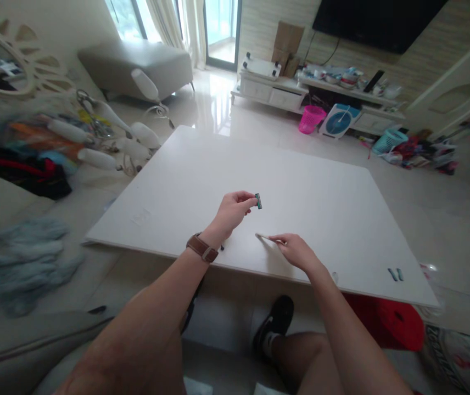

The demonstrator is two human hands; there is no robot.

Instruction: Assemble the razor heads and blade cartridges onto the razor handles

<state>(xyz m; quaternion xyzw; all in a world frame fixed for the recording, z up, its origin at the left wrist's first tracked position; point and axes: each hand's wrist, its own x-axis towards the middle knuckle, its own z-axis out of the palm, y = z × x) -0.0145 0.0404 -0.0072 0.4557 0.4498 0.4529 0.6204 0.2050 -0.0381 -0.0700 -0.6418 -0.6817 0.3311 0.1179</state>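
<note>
My left hand [235, 209], with a brown-strapped watch [202, 247] on its wrist, pinches a small green-and-dark piece that looks like a razor head [258, 201]. It is held above the white tabletop [235, 159]. Lower and to the right, my right hand [295, 249] is closed on a thin pale stick [263, 236], whose tip points left. The stick and the razor head are apart. A small dark object [222, 247] shows just below my left wrist, mostly hidden. Two small dark green pieces [395, 274] lie side by side at the table's right end.
A small clear item [335, 277] lies at the near table edge. Left of the table is a lamp with white shades [144, 134]. A red object [399, 323] stands under the right front edge. Across the floor are a pink basket [311, 119] and a blue fan [339, 120].
</note>
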